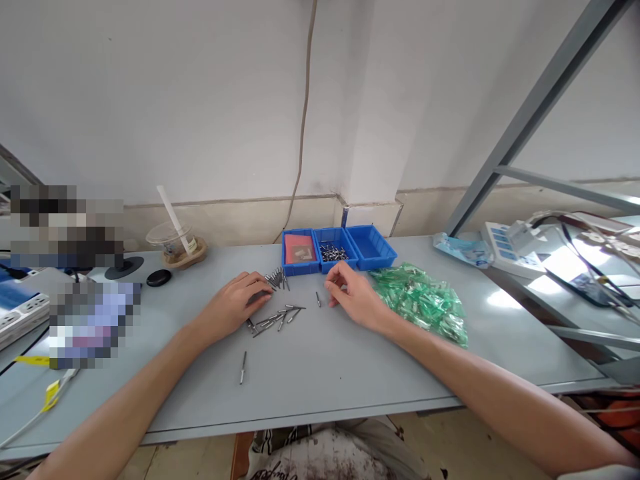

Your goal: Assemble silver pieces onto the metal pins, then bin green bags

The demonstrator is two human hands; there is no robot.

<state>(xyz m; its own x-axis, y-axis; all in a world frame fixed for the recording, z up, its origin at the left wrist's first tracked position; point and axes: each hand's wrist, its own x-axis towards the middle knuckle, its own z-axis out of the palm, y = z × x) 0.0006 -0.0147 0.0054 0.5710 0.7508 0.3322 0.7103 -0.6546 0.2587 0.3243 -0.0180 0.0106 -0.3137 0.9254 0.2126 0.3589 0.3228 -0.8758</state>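
Note:
My left hand [239, 301] rests on the table with its fingers bent and the thumb apart, and no held thing shows in it. Its fingertips touch or nearly touch a small fan of metal pins [279, 279]. A looser group of stepped metal pins [277, 320] lies just below that hand. My right hand [354, 297] hovers with loosely curled fingers, thumb and fingertips apart. Left of its fingertips, a single metal pin [319, 300] lies on the table. Another lone pin [243, 368] sits nearer the front edge.
Three blue bins stand behind my hands: one with a pink card [300, 249], one with metal pins [334, 253], and a bare right one [371, 247]. Green plastic bags [423, 300] are heaped beside my right forearm. A cup [170, 237] and black round object [159, 278] stand left.

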